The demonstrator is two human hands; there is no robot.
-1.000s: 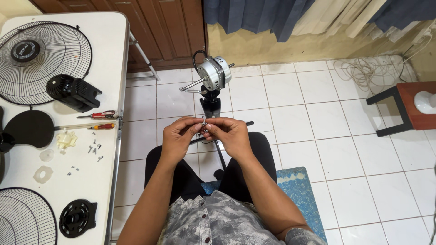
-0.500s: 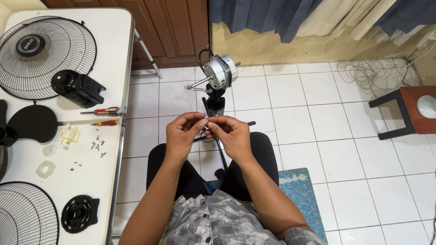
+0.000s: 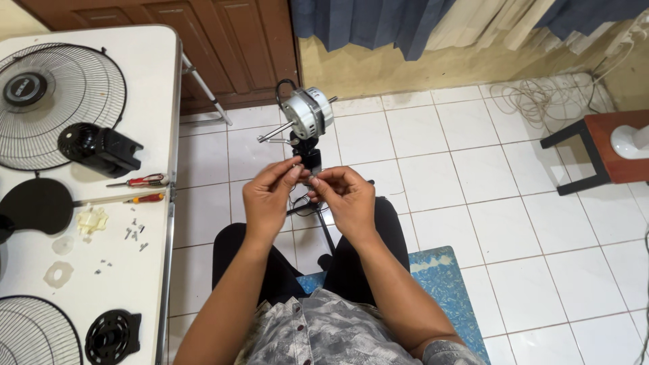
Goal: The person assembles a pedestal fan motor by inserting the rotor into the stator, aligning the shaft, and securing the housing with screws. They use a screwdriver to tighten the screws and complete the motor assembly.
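Note:
My left hand point(image 3: 269, 196) and my right hand point(image 3: 343, 196) meet in front of me over my lap, fingertips pinched together on a small part with thin wires point(image 3: 305, 177). What exactly the part is stays too small to tell. Just beyond my fingers stands a bare fan motor point(image 3: 307, 113), silver with a shaft sticking out to the left, on a black stand neck point(image 3: 311, 157). A black cable runs down from the stand between my knees.
A white table point(image 3: 155, 74) at my left carries fan grilles point(image 3: 51, 101), a black motor housing point(image 3: 101, 149), two screwdrivers point(image 3: 138, 181), loose screws and plastic parts. A coil of white cable point(image 3: 541, 98) and a red stool point(image 3: 602, 145) sit on the tiled floor to the right.
Both hands stayed pinched together on the small part. The view shifted slightly, so the hands and motor sit a little to the right.

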